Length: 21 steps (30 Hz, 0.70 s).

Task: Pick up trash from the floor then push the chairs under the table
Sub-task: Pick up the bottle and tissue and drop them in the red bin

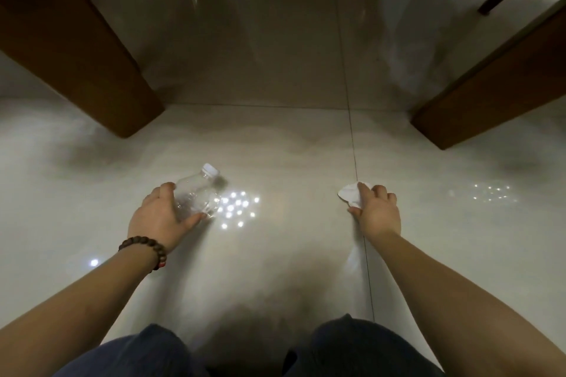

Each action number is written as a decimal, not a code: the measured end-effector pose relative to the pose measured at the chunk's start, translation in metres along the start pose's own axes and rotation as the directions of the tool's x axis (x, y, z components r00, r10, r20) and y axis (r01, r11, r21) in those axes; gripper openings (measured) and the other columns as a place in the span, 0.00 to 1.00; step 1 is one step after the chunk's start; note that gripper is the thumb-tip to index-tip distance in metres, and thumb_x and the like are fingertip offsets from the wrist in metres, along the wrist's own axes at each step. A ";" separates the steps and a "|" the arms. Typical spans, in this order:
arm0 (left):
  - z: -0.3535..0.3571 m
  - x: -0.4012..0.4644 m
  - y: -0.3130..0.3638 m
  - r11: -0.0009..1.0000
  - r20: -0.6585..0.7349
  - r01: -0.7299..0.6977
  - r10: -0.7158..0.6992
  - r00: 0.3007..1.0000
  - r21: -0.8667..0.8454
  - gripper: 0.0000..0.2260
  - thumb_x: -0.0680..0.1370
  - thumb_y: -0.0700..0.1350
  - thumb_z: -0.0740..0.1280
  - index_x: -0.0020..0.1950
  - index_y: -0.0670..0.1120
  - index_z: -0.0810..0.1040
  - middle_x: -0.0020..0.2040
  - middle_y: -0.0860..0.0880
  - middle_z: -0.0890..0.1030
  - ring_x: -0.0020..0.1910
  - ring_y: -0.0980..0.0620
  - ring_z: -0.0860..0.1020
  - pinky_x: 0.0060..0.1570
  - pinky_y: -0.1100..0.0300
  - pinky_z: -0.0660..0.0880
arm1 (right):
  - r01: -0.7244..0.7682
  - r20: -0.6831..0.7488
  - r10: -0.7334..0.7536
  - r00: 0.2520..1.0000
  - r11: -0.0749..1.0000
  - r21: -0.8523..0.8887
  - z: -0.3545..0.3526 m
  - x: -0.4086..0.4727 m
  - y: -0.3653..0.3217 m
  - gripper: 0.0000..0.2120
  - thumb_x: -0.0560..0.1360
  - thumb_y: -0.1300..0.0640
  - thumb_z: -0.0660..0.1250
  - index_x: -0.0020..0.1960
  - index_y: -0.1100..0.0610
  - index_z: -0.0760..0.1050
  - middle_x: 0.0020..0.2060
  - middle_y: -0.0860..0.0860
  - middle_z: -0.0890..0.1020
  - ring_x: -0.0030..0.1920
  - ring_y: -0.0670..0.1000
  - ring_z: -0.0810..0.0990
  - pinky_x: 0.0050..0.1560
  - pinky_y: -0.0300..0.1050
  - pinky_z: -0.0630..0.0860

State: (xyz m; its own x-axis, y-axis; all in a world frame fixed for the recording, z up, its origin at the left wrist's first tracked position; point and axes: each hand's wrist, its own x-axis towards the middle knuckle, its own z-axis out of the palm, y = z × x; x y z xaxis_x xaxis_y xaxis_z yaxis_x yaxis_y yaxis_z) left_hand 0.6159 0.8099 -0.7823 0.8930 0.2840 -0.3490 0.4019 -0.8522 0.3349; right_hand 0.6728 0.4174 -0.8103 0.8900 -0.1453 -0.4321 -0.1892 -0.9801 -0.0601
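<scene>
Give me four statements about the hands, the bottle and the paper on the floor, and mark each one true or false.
1. The left hand grips a clear plastic bottle. True.
2. The bottle has a red cap. False: its cap is white.
3. The right hand is on a crumpled white paper. True.
4. A bead bracelet sits on the right wrist. False: it is on the left wrist.

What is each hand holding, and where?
Left hand grips the clear bottle around its lower body; right hand pinches the white paper wad at its near edge.
</scene>
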 end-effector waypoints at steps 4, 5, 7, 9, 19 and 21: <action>0.001 -0.005 0.004 0.999 0.000 0.033 -0.033 0.999 -0.037 0.34 0.67 0.59 0.74 0.65 0.42 0.67 0.58 0.42 0.76 0.58 0.41 0.73 0.50 0.49 0.74 | 0.039 -0.079 -0.031 0.996 0.994 0.102 0.005 -0.008 -0.005 0.14 0.77 0.51 0.63 0.58 0.56 0.73 0.54 0.58 0.74 0.54 0.60 0.70 0.48 0.51 0.72; 0.000 -0.005 0.005 0.998 -0.006 0.035 -0.035 0.999 -0.044 0.35 0.67 0.59 0.74 0.65 0.42 0.67 0.58 0.42 0.76 0.58 0.42 0.73 0.50 0.49 0.74 | 0.047 -0.070 -0.037 0.997 0.989 0.143 0.005 -0.010 -0.007 0.12 0.77 0.51 0.63 0.56 0.57 0.74 0.51 0.57 0.75 0.54 0.60 0.71 0.46 0.50 0.71; -0.004 -0.006 0.006 0.998 -0.016 0.037 -0.038 0.999 -0.056 0.35 0.67 0.59 0.73 0.66 0.42 0.67 0.59 0.42 0.75 0.59 0.42 0.73 0.50 0.49 0.74 | 0.087 -0.069 -0.073 0.995 0.973 0.216 -0.001 -0.012 -0.015 0.11 0.77 0.51 0.64 0.53 0.57 0.74 0.48 0.56 0.76 0.53 0.58 0.72 0.43 0.48 0.69; -0.016 -0.009 0.008 0.997 -0.038 0.041 -0.044 0.998 -0.070 0.35 0.67 0.60 0.73 0.65 0.43 0.67 0.59 0.43 0.76 0.58 0.43 0.74 0.49 0.50 0.74 | 0.157 -0.110 -0.133 0.985 0.954 0.255 -0.016 -0.016 -0.026 0.10 0.76 0.52 0.64 0.53 0.58 0.74 0.47 0.55 0.76 0.51 0.57 0.72 0.42 0.46 0.66; -0.195 -0.109 0.048 0.975 -0.127 0.183 -0.199 0.972 -0.127 0.35 0.68 0.64 0.70 0.66 0.43 0.66 0.59 0.44 0.76 0.56 0.43 0.75 0.48 0.49 0.77 | 0.421 -0.243 -0.367 0.898 0.876 0.234 -0.202 -0.120 -0.113 0.11 0.77 0.49 0.62 0.48 0.56 0.74 0.43 0.53 0.79 0.47 0.55 0.75 0.45 0.49 0.71; -0.248 -0.141 0.062 0.966 -0.147 0.214 -0.235 0.961 -0.147 0.36 0.68 0.65 0.70 0.67 0.44 0.66 0.60 0.44 0.76 0.57 0.44 0.75 0.50 0.49 0.78 | 0.459 -0.257 -0.403 0.878 0.862 0.216 -0.253 -0.155 -0.136 0.11 0.77 0.49 0.62 0.48 0.57 0.74 0.45 0.53 0.78 0.48 0.55 0.74 0.45 0.49 0.70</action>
State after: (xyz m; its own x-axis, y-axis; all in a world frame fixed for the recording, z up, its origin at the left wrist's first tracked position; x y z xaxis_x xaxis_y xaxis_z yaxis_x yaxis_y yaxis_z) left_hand 0.5647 0.8253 -0.4952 0.7932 0.5378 -0.2856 0.6089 -0.6979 0.3770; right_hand 0.6659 0.5394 -0.5072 0.9646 0.2329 -0.1240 0.1559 -0.8823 -0.4441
